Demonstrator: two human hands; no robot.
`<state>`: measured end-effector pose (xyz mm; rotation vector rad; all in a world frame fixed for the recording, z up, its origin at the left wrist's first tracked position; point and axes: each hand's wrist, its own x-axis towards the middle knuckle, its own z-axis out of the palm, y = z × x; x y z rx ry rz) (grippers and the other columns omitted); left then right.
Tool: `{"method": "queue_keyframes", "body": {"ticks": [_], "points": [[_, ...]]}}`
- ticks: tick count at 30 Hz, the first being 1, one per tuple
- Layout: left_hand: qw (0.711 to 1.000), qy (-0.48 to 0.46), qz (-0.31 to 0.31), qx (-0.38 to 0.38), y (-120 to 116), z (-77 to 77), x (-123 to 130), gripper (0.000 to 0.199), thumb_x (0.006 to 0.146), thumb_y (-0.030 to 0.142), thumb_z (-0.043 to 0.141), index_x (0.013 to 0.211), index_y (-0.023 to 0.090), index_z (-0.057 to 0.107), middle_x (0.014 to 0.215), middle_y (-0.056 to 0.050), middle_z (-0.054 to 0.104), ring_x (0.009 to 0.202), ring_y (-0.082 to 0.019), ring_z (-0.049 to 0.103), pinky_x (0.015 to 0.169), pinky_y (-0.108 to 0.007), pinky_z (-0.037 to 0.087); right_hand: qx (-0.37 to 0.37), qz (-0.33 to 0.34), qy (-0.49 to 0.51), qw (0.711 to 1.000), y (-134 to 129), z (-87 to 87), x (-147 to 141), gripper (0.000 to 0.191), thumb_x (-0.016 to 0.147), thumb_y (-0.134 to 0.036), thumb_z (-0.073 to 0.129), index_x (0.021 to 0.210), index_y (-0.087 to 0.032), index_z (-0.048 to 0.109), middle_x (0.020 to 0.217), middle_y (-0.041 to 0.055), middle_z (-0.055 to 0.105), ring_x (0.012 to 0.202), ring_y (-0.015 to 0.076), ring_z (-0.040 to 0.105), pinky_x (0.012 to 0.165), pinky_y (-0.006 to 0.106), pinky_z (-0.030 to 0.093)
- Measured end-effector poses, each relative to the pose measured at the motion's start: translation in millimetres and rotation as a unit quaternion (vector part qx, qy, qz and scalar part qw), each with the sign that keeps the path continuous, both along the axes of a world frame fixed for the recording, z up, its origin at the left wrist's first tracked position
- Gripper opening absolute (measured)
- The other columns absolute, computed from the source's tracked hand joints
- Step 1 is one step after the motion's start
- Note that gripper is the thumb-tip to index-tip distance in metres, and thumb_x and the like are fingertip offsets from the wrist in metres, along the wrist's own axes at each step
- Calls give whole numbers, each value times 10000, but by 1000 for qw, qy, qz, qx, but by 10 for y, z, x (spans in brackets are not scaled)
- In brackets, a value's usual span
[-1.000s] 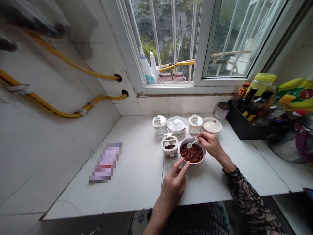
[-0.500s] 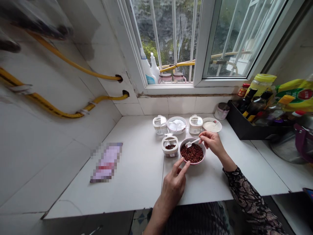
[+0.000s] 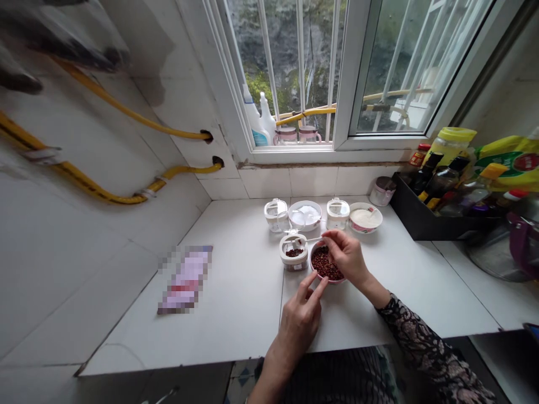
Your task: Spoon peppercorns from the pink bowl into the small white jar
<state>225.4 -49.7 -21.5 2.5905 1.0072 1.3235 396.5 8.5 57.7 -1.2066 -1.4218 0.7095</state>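
A small white plastic spoon (image 3: 313,240) is pinched between the fingertips of my right hand (image 3: 346,257). The spoon's scoop is over the mouth of a small clear jar (image 3: 293,261) with its lid up and dark red-brown peppercorns inside. My right hand hangs above a bowl of the same peppercorns (image 3: 325,265) and hides its right side. My left hand (image 3: 301,317) lies at the near side of that bowl, two fingertips stretched out against its rim and holding nothing.
Behind stand two more lidded jars (image 3: 275,217) (image 3: 337,215), a bowl of white granules (image 3: 305,215) and a bowl of pale powder (image 3: 365,217). At right is a black box of bottles (image 3: 415,216). A blurred purple packet (image 3: 185,280) lies left.
My right hand has moved left, carrying the spoon from above the peppercorn bowl to above the open jar. My left hand stays at the bowl's rim.
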Motion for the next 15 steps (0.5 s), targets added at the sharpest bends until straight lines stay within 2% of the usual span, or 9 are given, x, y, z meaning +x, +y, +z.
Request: {"method": "queue_keyframes", "body": {"ticks": [3, 6, 10, 15], "points": [[1000, -1, 4, 4, 2, -8, 1, 668, 914, -12, 411, 1531, 246, 416, 1368, -161, 597, 845, -136, 716, 783, -257, 624, 121, 35, -152, 980, -45, -36, -41, 204, 952, -337, 534, 936, -229, 706, 861, 90, 777, 765, 222, 723, 739, 341, 577], [1000, 0, 4, 5, 1, -4, -1, 670, 909, -18, 413, 1526, 245, 423, 1368, -156, 594, 855, -132, 712, 796, -252, 621, 171, 62, -199, 963, -68, -19, 15, 215, 961, -285, 503, 949, -231, 711, 873, 89, 780, 789, 220, 730, 755, 341, 570], [1000, 2, 3, 3, -4, 13, -3, 639, 906, -27, 414, 1492, 224, 465, 1365, -157, 583, 893, -134, 707, 820, -253, 619, 134, -8, -151, 979, -83, 70, 190, 193, 964, -302, 518, 929, -228, 693, 824, 68, 763, 729, 209, 722, 715, 326, 562], [1000, 1, 6, 1, -14, 15, 2, 605, 911, -27, 418, 1458, 219, 499, 1354, -156, 582, 876, -129, 700, 793, -241, 619, 78, -41, -156, 984, -16, 101, 442, 168, 907, -299, 543, 816, -222, 662, 684, 45, 701, 634, 207, 669, 644, 318, 511]]}}
